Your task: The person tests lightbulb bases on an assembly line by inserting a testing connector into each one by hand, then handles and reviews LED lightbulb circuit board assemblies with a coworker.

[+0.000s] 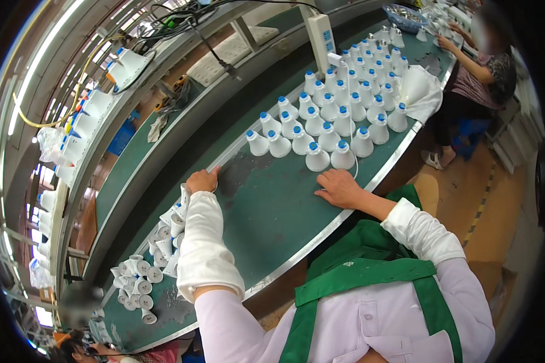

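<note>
My left hand (pixel 204 181) is over the far side of the green table (pixel 257 206), right beside a heap of loose white cone-shaped pieces (pixel 163 248). Its fingers curl downward with the thumb sticking out; what they hold, if anything, is hidden. On the tabletop rests my right hand (pixel 340 189), palm down, thumb apart from the fingers, with nothing visible in it. Just beyond it stand the closest of several rows of white cone-shaped lamp housings (pixel 343 156) with blue tops. A thin white cord (pixel 355 166) runs down among them toward my right hand.
A white power strip (pixel 322 42) stands upright behind the rows. A white plastic bag (pixel 419 94) lies at their right, and a blue basket (pixel 404 19) sits farther off. Another person (pixel 481 66) works at the far right. More white cones (pixel 139 284) lie at the left.
</note>
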`<state>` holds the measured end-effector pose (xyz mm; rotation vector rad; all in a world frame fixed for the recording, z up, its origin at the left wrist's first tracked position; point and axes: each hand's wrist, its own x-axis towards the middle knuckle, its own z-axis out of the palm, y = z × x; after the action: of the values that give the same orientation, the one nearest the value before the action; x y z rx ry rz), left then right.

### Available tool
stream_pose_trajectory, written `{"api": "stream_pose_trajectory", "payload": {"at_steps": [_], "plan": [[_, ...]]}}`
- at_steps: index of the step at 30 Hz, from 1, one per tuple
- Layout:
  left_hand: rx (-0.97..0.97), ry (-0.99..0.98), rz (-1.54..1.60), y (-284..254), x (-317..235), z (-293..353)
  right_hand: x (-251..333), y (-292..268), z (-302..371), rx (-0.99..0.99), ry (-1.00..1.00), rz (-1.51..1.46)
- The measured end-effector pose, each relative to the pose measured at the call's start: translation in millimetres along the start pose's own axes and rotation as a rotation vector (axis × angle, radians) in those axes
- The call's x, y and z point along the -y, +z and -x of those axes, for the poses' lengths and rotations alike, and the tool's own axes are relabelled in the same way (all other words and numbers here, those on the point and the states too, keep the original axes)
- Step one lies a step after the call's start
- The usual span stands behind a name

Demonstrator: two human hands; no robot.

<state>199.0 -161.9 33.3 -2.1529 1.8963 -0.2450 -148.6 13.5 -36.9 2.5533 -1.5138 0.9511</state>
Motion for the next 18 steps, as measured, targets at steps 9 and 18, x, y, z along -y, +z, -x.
{"api": "stream_pose_trajectory", "payload": {"at_steps": [9, 18], "plan": [[0.069, 0.191, 0.309, 7, -11, 51, -3, -21, 3, 0.085, -0.023, -0.179], [0.292, 0.326, 1.807, 17, -77, 132, -1, -15, 5, 0.03, 0.061, -0.315]]}}
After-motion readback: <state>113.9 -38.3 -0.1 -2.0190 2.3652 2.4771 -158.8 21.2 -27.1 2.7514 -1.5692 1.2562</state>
